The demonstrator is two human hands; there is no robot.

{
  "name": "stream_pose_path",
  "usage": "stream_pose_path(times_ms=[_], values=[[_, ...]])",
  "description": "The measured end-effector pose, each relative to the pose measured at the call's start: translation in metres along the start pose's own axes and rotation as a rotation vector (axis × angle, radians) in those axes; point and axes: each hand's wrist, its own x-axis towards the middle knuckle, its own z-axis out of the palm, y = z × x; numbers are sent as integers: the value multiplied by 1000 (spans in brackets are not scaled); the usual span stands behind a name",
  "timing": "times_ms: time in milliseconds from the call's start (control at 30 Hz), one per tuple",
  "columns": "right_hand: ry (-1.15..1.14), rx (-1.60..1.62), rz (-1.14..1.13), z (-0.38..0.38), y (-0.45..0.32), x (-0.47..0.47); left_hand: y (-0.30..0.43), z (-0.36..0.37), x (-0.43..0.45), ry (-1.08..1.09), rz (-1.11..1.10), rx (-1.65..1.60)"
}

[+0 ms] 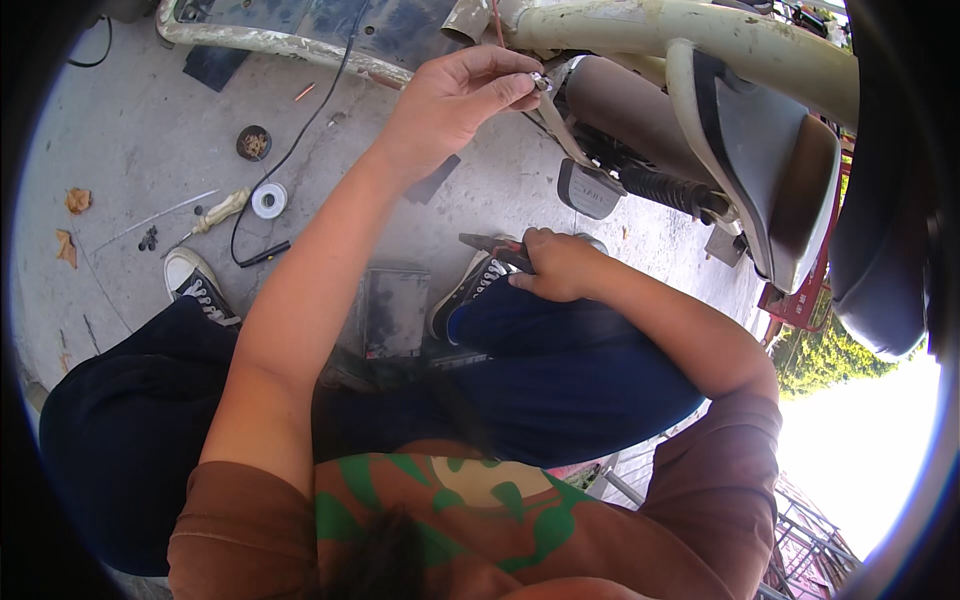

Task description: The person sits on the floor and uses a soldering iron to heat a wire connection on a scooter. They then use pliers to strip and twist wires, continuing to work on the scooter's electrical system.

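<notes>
My left hand point(469, 97) is raised to the frame of a scooter point(600, 26) and pinches a small shiny metal part point(539, 81) between thumb and fingers. What exactly the part is cannot be told. Behind the fingertips, a thin reddish wire point(498, 22) runs along the frame. My right hand point(562, 264) rests by my knee and grips pliers point(495, 249) with dark jaws and partly red handles, pointing left above my shoe. Beyond the right hand are the scooter's footrest point(589, 187) and a black coil-spring shock absorber point(667, 191).
On the concrete floor lie a solder spool point(269, 200), a screwdriver with a pale handle point(221, 211), a small round tin point(253, 142) and a black cable point(298, 142) ending in a dark pen-like piece. A dusty dark box point(395, 311) sits between my feet.
</notes>
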Motion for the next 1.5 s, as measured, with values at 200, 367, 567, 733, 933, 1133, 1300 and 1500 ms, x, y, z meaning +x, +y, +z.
stream_pose_path(times_ms=[200,367,567,733,933,1133,1300,1500], values=[[110,-12,3,37,-10,14,-6,0,4,10,60,4],[83,170,-200,4,-27,21,-8,0,7,82,90,68],[982,827,-255,-92,-28,17,-2,-2,9,295,-23,36],[1085,576,-369,-119,-38,26,-3,-4,10,361,-121,-59],[984,607,-258,-132,-46,42,-5,-15,9,395,-217,-189],[992,730,-296,-140,-39,50,0,-18,8,362,-136,-182],[933,719,-317,-146,-38,49,0,-16,5,380,-78,78],[926,733,-402,-155,-36,52,6,-13,5,468,-90,283]])
